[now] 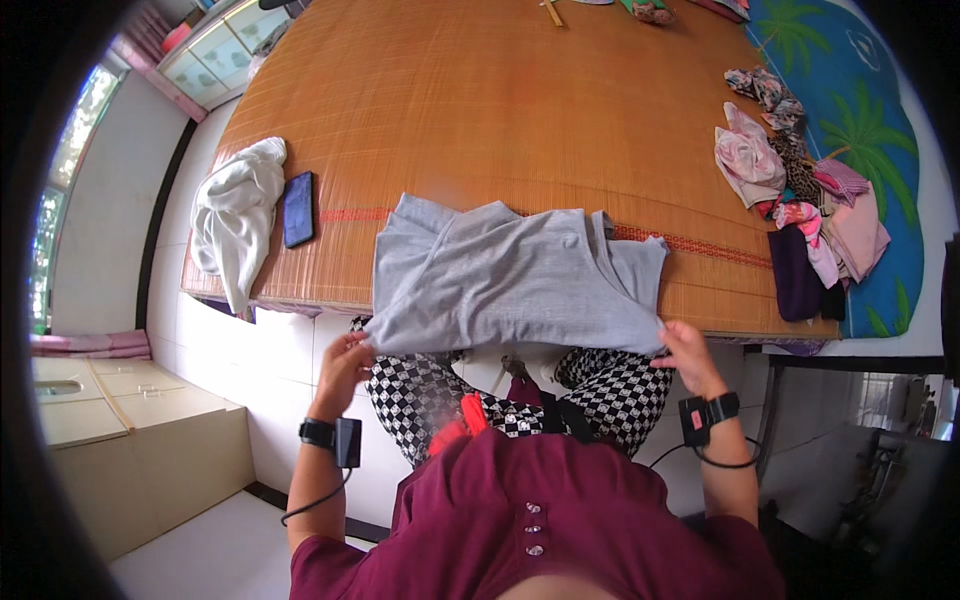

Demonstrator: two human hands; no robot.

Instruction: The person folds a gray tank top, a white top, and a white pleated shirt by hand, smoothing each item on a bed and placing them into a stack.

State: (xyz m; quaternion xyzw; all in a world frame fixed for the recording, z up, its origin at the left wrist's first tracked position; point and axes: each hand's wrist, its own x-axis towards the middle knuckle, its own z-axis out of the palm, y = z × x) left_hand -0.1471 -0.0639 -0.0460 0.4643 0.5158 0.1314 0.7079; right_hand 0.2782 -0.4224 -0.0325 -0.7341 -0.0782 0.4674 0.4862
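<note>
A light grey T-shirt lies sideways along the front edge of the mat-covered bed, its near side hanging a little over the edge. My left hand pinches the shirt's near left corner between thumb and fingers. At the near right corner, my right hand grips the cloth the same way. Between the two hands the near edge runs fairly straight, while wrinkles cross the middle. The neck opening shows toward the right end.
A brown woven mat covers the bed. On the left lie a dark phone and a white cloth. Several crumpled clothes are heaped at right, beside a blue palm-tree cloth. A cream cabinet stands at lower left.
</note>
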